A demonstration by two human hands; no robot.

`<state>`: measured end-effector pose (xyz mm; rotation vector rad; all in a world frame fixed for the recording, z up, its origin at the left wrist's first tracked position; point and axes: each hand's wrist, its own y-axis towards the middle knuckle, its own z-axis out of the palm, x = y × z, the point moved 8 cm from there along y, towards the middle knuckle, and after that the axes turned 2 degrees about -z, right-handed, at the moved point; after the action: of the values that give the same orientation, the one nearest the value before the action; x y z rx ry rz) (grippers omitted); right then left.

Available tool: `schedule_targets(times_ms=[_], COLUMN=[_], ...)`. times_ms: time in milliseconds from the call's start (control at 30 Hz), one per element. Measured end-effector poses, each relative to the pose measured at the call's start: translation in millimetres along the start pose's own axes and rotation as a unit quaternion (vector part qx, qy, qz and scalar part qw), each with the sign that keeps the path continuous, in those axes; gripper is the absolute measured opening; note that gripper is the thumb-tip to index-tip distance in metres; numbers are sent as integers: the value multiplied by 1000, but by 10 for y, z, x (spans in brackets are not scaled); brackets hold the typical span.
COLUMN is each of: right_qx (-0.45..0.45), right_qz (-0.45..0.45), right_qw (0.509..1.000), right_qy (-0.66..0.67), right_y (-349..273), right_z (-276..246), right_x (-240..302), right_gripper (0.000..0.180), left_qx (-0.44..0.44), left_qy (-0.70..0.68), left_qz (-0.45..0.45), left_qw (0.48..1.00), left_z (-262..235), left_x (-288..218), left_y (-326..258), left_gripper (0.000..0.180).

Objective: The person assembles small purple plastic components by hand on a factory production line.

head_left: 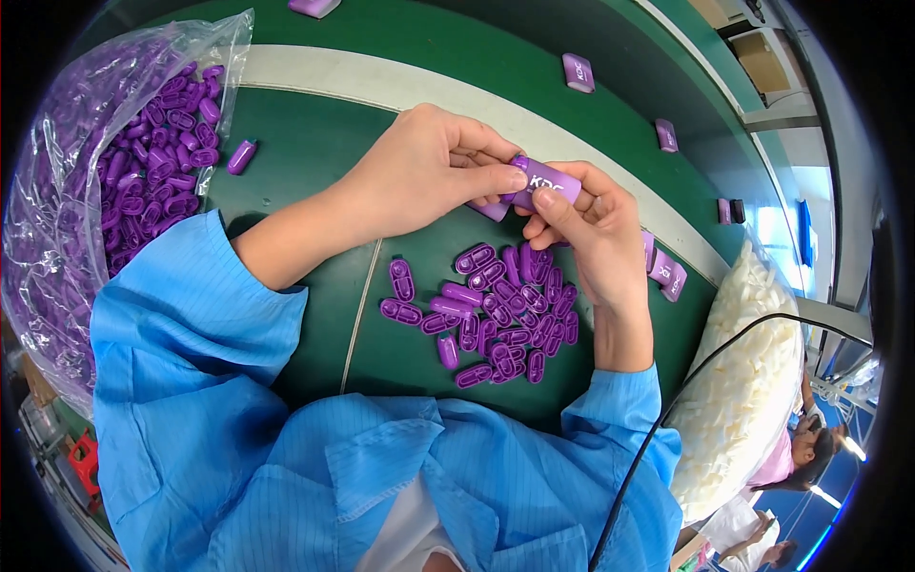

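Over the green table, my right hand [596, 214] grips a flat purple case [555, 181] with white printing, thumb on its face. My left hand [434, 172] is closed at the case's left end, pinching a small purple end piece [518, 172] there; the fingers partly hide it. Another purple case [491, 210] shows partly beneath my hands. Below them lies a loose pile of purple oval caps [500, 310], some hollow side up. More purple cases [667, 275] lie just right of my right wrist.
A clear plastic bag [71, 181] of purple caps lies open at left, with a single cap [242, 156] beside it. Beyond a pale rail [334, 69], purple cases [578, 72] sit spaced along a green belt. A bag of cream pieces [748, 372] and a black cable [658, 419] are at right; people sit beyond.
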<state>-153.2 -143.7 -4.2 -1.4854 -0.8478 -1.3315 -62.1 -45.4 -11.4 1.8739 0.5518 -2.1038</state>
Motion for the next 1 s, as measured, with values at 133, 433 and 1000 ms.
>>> schedule_targets(times_ms=[133,433,1000], right_qx=[-24,-187,-228], right_qz=[-23,-301,-164], right_qw=[999,897,732], right_qy=[-14,-265,-620], right_y=[-35,-297,1460], right_z=[27,188,-499], right_x=[42,356,467], right_gripper=[23,21,47], left_qx=[-40,-185,-212], left_qy=[28,254,327], left_qz=[59,243,-33], left_qw=[997,918,920], left_z=[-5,134,-1150], left_x=[-79,-432,-306], left_y=[-53,-361,639], left_gripper=[25,27,30])
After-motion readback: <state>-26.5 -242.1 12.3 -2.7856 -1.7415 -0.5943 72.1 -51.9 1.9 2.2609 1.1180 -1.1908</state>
